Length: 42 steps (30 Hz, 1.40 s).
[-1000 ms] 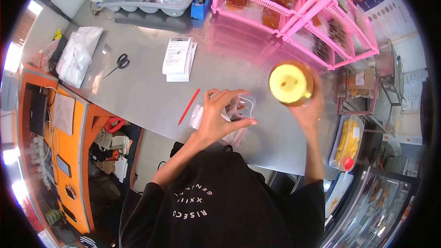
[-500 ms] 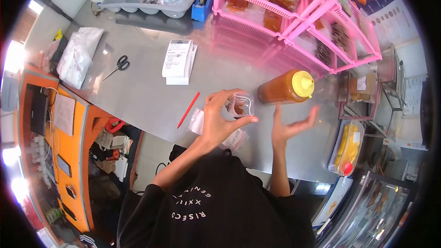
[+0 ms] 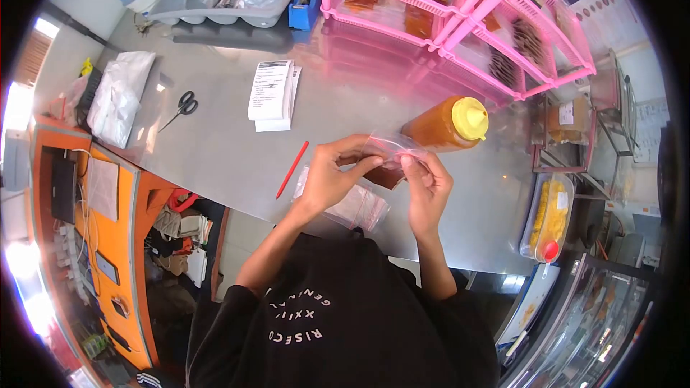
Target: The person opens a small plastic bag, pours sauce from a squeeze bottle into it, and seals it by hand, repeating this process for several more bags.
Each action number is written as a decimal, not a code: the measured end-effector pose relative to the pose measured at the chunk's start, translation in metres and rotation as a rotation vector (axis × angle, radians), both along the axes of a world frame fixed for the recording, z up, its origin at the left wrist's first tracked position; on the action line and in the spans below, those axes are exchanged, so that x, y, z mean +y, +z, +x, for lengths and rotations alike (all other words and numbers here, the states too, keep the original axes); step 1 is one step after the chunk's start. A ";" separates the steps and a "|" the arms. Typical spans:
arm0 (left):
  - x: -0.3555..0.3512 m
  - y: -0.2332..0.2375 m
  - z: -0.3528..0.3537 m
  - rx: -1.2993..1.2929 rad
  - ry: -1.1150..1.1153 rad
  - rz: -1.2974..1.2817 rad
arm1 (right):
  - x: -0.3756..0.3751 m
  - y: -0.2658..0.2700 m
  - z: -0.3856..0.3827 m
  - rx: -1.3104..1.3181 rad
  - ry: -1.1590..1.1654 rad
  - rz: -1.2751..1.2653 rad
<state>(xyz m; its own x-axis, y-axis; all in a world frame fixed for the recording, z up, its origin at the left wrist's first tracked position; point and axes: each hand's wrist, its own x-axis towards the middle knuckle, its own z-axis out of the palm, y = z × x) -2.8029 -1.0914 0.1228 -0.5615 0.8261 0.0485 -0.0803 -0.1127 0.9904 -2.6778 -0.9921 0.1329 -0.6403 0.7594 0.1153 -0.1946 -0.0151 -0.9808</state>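
Note:
Between my two hands is a small clear zip bag [image 3: 387, 175] with brown sauce in its lower part. My left hand [image 3: 329, 178] grips the bag's left side, thumb and fingers closed on it. At the bag's upper right, my right hand [image 3: 429, 188] pinches the top edge between thumb and fingers. Just beyond my right hand, a squeeze bottle [image 3: 449, 123] of brown sauce with a yellow cap stands on the metal table. Several flat, clear zip bags [image 3: 359, 208] lie under and beside my left wrist. A red pencil-like stick [image 3: 292, 169] lies left of that hand.
Printed papers [image 3: 272, 97], scissors [image 3: 181, 108] and a white plastic package [image 3: 122, 97] lie on the metal table [image 3: 215, 151]. Pink racks [image 3: 460, 18] with filled bags, a tape dispenser [image 3: 305, 7] and a grey tray [image 3: 208, 11] stand behind. A yellow-filled container [image 3: 550, 215] is at right.
My right hand has come in from the right, closing from open fingers onto the zip bag's top. The bag's mouth, round and open before, is now drawn flat between both hands.

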 end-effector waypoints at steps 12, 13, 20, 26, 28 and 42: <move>-0.005 0.010 -0.001 0.331 -0.078 -0.180 | 0.004 -0.014 0.011 -0.083 0.180 -0.034; -0.005 0.013 0.001 0.333 -0.087 -0.190 | 0.004 -0.013 0.011 -0.084 0.176 -0.021; -0.010 0.007 0.008 0.421 -0.085 -0.090 | 0.006 -0.014 0.019 -0.127 0.168 0.159; -0.014 0.006 0.010 0.347 0.033 -0.076 | 0.011 0.003 0.024 -0.267 0.059 0.475; -0.015 0.006 0.011 0.366 0.037 -0.055 | 0.012 0.003 0.026 -0.268 0.089 0.538; -0.022 -0.017 -0.011 0.658 -0.003 -0.116 | 0.020 -0.005 0.022 -0.369 0.183 0.682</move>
<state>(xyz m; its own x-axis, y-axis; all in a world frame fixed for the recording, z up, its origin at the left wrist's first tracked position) -2.8142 -1.1137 0.1056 -0.4430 0.8481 0.2905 0.5444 -0.0029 0.8388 -2.6559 -0.9721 0.1277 -0.8353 0.4772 0.2730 0.0924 0.6113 -0.7859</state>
